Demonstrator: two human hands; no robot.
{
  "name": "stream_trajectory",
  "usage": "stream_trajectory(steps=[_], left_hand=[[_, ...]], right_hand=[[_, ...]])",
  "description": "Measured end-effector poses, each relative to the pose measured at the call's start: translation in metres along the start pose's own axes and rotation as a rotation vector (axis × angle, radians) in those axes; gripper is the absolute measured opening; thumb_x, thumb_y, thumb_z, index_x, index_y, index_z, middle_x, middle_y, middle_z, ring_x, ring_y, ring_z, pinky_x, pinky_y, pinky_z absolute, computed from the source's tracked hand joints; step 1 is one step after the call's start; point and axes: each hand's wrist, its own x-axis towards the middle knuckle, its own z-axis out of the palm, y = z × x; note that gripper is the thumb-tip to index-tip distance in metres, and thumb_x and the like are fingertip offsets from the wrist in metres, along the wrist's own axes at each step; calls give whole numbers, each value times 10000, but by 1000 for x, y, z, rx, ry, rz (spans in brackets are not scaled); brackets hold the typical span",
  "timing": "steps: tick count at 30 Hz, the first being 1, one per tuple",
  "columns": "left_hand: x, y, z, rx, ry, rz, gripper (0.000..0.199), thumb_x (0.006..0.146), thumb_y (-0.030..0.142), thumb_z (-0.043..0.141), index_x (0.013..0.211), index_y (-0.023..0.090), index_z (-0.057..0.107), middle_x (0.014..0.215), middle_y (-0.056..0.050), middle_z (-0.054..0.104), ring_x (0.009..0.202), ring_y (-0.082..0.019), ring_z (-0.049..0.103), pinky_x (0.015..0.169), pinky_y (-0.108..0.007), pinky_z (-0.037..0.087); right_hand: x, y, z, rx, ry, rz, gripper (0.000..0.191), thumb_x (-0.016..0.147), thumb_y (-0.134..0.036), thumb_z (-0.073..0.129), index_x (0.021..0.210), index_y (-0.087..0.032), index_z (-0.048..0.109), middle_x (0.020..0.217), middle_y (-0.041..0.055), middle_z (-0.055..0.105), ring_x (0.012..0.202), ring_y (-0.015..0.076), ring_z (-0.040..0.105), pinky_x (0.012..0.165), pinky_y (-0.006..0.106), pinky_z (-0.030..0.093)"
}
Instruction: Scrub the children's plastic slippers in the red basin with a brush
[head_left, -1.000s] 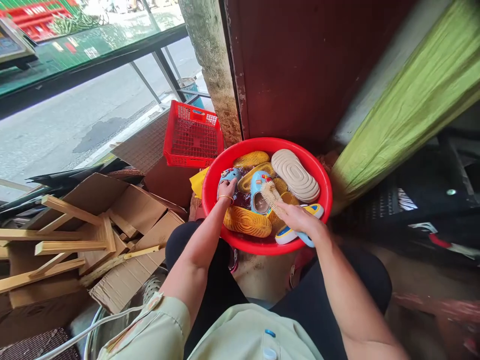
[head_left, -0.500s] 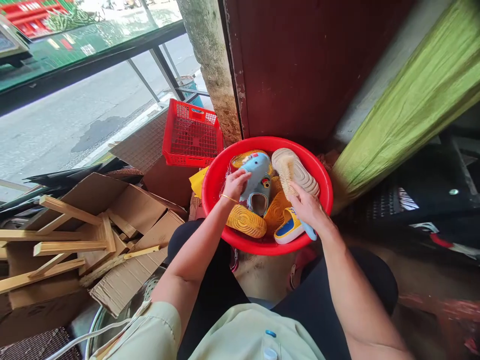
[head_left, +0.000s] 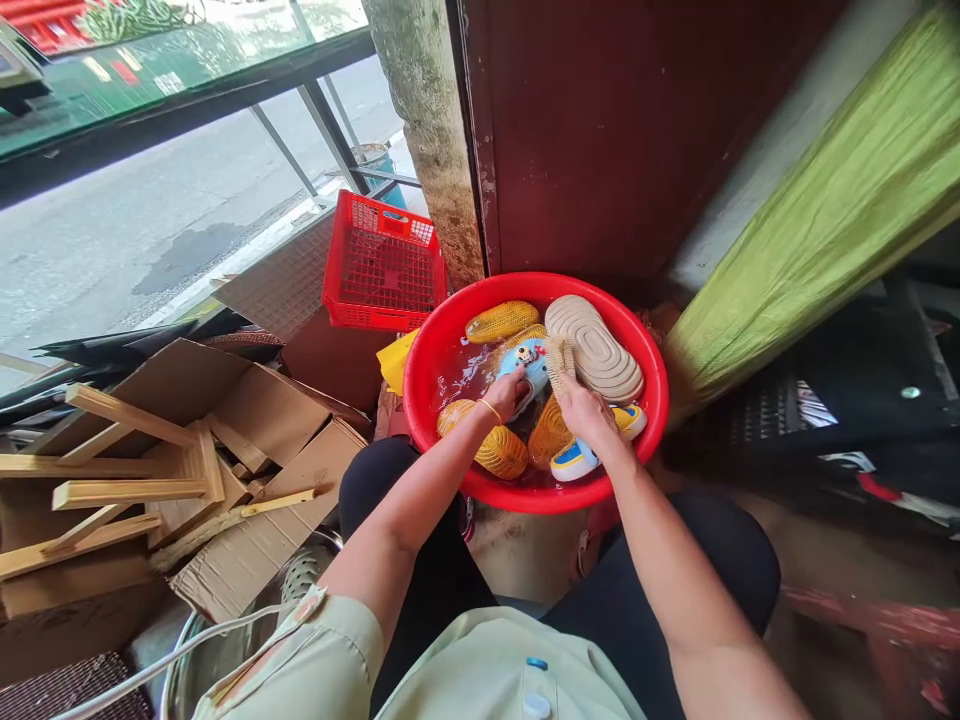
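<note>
My left hand (head_left: pixel 504 393) is closed round a light blue clog (head_left: pixel 535 368) with small cartoon charms on it, low in a red basin (head_left: pixel 421 400) of water. A scrub brush (head_left: pixel 559 362) with pale bristles and a blue handle is gripped in my right hand (head_left: pixel 589 408), its bristles right beside the clog; I cannot tell whether they touch. Around them lie a beige shoe (head_left: pixel 596 345) with its ridged sole up, several yellow shoes (head_left: pixel 501 322), and a yellow, white and blue slipper (head_left: pixel 574 464) partly hidden by my right hand.
A red plastic crate (head_left: pixel 386 265) stands behind the basin on the left. Cardboard (head_left: pixel 244 555) and a wooden stool (head_left: pixel 142 490) are piled at my left. A dark red door (head_left: pixel 600 130) rises behind the basin; green cloth (head_left: pixel 810 200) hangs at the right.
The blue clog has turned and moved lower in the basin with my left hand. My right hand has brought the brush left, from over the beige shoe to beside the clog.
</note>
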Motion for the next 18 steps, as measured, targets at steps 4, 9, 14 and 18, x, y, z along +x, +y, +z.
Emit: stream_trajectory(steps=[4,9,14,18], left_hand=[[13,1,-15,-44,71,-66,366,1029,486,517,980,168,691,650,-10,655,599,-142,632,665,-235,540],[13,6,-26,-129,-92,-25,667,1034,668,342,1107,130,729,873,-118,762,793,-231,720,818,-353,584],[0,5,-21,-87,-111,-59,565,1022,651,415,1095,186,729,883,-90,773,753,-190,704,762,-296,564],[-2,12,-18,-150,-70,-2,459,995,595,513,996,185,718,723,-46,720,638,-167,662,681,-276,552]], right_hand=[[-22,-25,13,-29,-39,-91,605,1067,-247,361,1667,-188,307,1197,185,766,1094,285,736,924,355,539],[-52,-34,24,-117,-105,-230,609,1056,-227,341,1665,-239,334,1173,205,752,1032,321,745,902,407,550],[-22,-17,7,-150,-6,-62,633,1069,-234,353,1693,-264,254,1231,200,716,1101,312,723,937,422,539],[-20,-27,8,-116,-24,-46,648,1069,-235,347,1701,-220,203,1225,213,716,1107,302,719,927,386,528]])
